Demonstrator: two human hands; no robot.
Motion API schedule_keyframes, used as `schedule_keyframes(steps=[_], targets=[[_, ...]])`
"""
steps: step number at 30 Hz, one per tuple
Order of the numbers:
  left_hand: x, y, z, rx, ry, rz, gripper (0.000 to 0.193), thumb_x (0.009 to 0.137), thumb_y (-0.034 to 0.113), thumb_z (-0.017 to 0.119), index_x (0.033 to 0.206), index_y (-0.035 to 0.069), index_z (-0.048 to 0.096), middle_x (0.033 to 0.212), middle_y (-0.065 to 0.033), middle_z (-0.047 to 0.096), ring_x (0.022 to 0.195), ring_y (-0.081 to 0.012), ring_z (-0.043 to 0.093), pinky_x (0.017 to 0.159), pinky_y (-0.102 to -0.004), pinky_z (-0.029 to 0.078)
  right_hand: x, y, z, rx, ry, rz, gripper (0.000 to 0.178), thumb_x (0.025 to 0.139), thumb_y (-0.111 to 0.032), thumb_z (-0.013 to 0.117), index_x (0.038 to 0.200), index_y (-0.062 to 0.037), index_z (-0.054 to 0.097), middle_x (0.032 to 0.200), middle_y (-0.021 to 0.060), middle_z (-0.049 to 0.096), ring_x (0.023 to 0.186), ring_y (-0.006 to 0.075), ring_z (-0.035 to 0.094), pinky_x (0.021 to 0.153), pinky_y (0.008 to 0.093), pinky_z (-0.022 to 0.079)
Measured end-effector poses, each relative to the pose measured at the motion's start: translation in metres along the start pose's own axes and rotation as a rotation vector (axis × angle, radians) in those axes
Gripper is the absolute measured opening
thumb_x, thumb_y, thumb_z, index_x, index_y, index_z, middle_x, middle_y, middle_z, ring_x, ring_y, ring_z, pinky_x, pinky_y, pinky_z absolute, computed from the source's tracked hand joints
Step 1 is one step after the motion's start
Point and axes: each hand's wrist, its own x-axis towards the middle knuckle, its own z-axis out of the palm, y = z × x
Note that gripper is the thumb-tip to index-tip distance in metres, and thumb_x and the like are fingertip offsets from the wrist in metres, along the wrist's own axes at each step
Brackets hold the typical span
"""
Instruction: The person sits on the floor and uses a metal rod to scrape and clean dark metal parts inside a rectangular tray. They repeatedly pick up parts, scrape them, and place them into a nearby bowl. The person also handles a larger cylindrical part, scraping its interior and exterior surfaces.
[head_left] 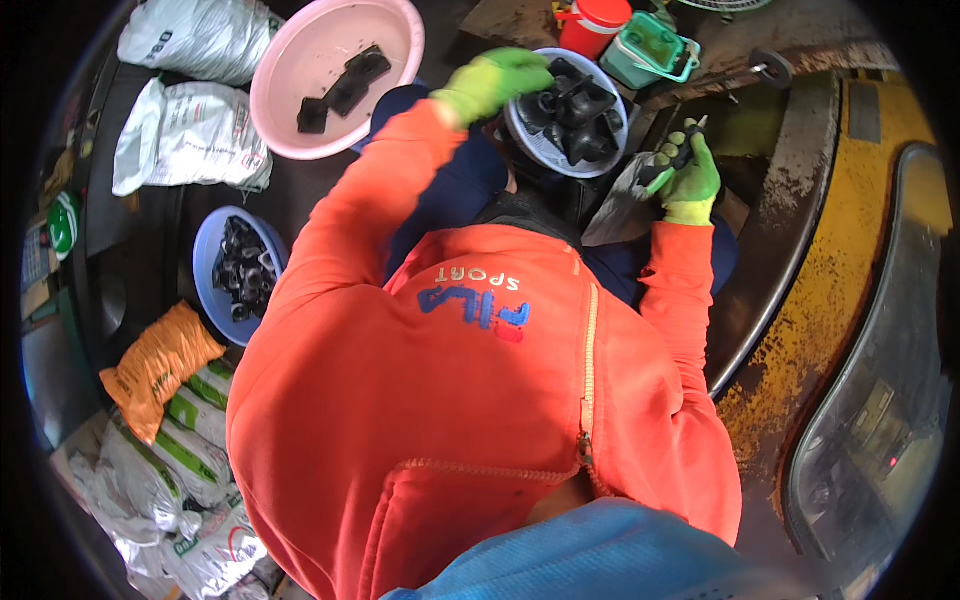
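My left hand (497,82), in a yellow-green glove, reaches over the left rim of a pale blue basin (519,141). Its fingers are stretched out, with nothing visible in them. Several glossy black molded parts (580,110) lie heaped in that basin. To the right of it, my right hand (692,178), gloved alike, is closed round a slim dark tool (686,150) with a pointed tip facing up; its exact kind is unclear. A grey sheet or cloth (617,208) lies by my right wrist, over my lap.
At the far left stands a pink basin (277,110) with a few black parts. A blue basin (207,265) of small black pieces sits nearer. A red container (593,28) and green basket (640,60) stand far off. Sacks (195,135) line the left; yellow machinery (800,330) borders the right.
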Motion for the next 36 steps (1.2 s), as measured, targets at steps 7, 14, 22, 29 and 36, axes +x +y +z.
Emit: schedule_keyframes(steps=[7, 14, 22, 29, 36], targets=[[0.065, -0.024, 0.108, 0.335, -0.089, -0.329, 0.032, 0.082, 0.026, 0.06, 0.107, 0.006, 0.066, 0.111, -0.0187, 0.063, 0.103, -0.0361, 0.059, 0.089, -0.0448, 0.045, -0.003, 0.017, 0.005, -0.29, 0.148, 0.052, 0.023, 0.09, -0.026, 0.059, 0.105, -0.0085, 0.059, 0.079, 0.0043, 0.059, 0.052, 0.013, 0.048, 0.046, 0.0254, 0.039], [0.026, 0.037, 0.075, 0.451, 0.038, 0.329, 0.019, 0.078, 0.016, 0.064, 0.094, 0.006, 0.067, 0.09, -0.0132, 0.064, 0.084, -0.0337, 0.061, 0.073, -0.0441, 0.047, -0.003, 0.043, 0.036, -0.3, 0.155, 0.202, 0.032, 0.087, -0.029, 0.065, 0.112, -0.009, 0.058, 0.087, 0.0031, 0.062, 0.049, 0.0087, 0.042, 0.043, 0.0227, 0.032], [-0.017, 0.113, 0.036, 0.075, 0.466, 0.296, 0.063, 0.061, 0.03, 0.085, 0.111, 0.002, 0.058, 0.114, -0.0163, 0.057, 0.104, -0.0339, 0.055, 0.091, -0.0426, 0.045, -0.029, 0.049, 0.057, -0.305, -0.03, -0.009, 0.033, 0.088, -0.015, 0.062, 0.118, -0.0053, 0.056, 0.079, -0.0013, 0.061, 0.048, 0.0051, 0.044, 0.042, 0.0199, 0.032], [-0.002, 0.132, 0.02, -0.013, 0.22, 0.443, 0.049, 0.064, 0.021, 0.083, 0.107, 0.005, 0.064, 0.12, -0.0143, 0.061, 0.107, -0.0284, 0.06, 0.091, -0.0368, 0.048, -0.055, 0.043, 0.072, -0.163, -0.077, 0.059, 0.038, 0.095, -0.038, 0.051, 0.113, -0.0057, 0.057, 0.077, 0.0001, 0.06, 0.05, 0.0077, 0.047, 0.044, 0.0211, 0.035], [-0.019, 0.166, 0.034, -0.104, 0.205, 0.376, 0.049, 0.065, 0.018, 0.083, 0.107, 0.004, 0.063, 0.12, -0.0134, 0.062, 0.105, -0.0241, 0.062, 0.088, -0.034, 0.05, -0.079, 0.067, 0.071, -0.679, -0.312, -0.502, 0.054, 0.094, -0.035, 0.054, 0.136, -0.0031, 0.042, 0.122, 0.0103, 0.056, 0.102, 0.0194, 0.058, 0.084, 0.0313, 0.048]])
